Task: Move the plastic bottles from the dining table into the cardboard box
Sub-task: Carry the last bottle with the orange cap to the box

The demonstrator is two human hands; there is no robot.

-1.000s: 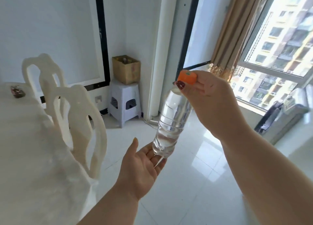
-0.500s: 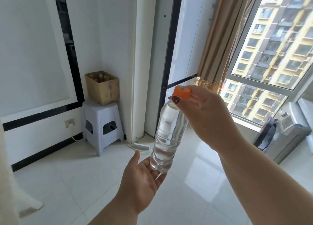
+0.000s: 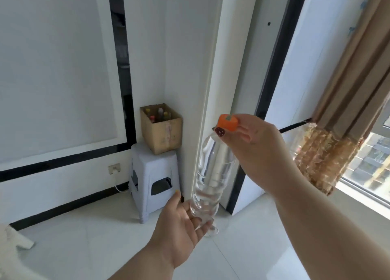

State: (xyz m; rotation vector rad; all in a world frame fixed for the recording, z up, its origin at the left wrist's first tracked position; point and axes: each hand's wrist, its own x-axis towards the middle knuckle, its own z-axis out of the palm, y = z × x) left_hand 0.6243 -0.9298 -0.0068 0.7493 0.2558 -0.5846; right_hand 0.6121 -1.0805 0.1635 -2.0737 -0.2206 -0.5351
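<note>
White tiled floor (image 3: 84, 244), cardboard box (image 3: 161, 130) on a stool (image 3: 154, 178); right hand (image 3: 256, 153) fingers pinch the bottle (image 3: 211, 178) cap (image 3: 228, 122), left hand (image 3: 179, 227) open, cupping its base.

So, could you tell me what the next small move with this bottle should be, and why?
Probably carry the clear bottle forward and to the left, toward the cardboard box. The right hand pinches its orange cap, the left hand supports its base, and the box sits open on the stool in the corner, well beyond the bottle and already holding bottles.
</note>
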